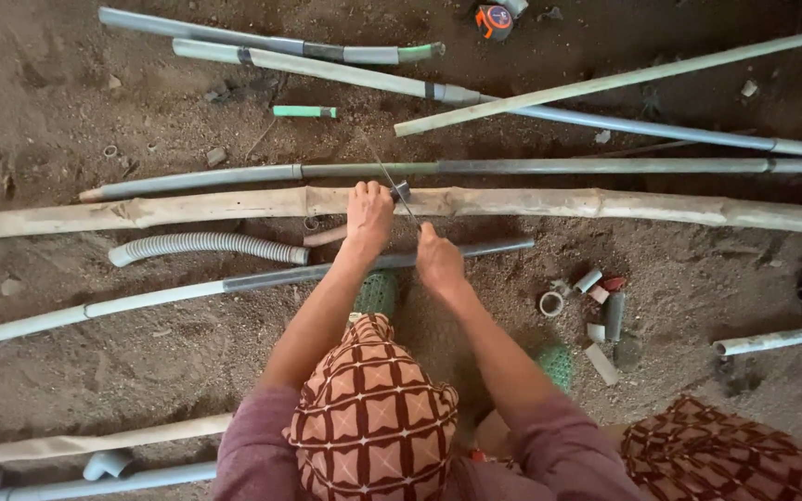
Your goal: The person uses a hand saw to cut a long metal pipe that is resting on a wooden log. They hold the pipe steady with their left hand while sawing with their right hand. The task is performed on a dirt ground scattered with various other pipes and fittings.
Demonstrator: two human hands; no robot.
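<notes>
- The left hand (368, 211) is pressing down, fingers closed, on a small dark pipe piece (400, 191) that is lying against the bamboo pole (549, 201); the right hand (438, 258) is clenching the handle end of a thin blade (390, 176) (a bare hacksaw blade, by the look of it), which is slanting up and away across that piece.
- The pipe piece is sitting on top of the pole, just right of the left fingertips, with the blade crossing it at that spot.
- The pole is running the whole width of the view; a long grey pipe (512, 168) is lying just beyond it, another (262, 277) is passing under the forearms, and a corrugated hose (206, 246) is resting between the two on the left.
- Short offcuts and fittings (596, 306) are scattered on the dirt floor (67, 102) to the right, well apart from the hands.
- Risk, as I judge it: the piece is small and the pole is rounded, so it could be rolling or skidding under the stroke, sending the blade toward the left fingers beside it.
- A thin unframed blade could also be buckling or snapping if pushed hard at an angle.
</notes>
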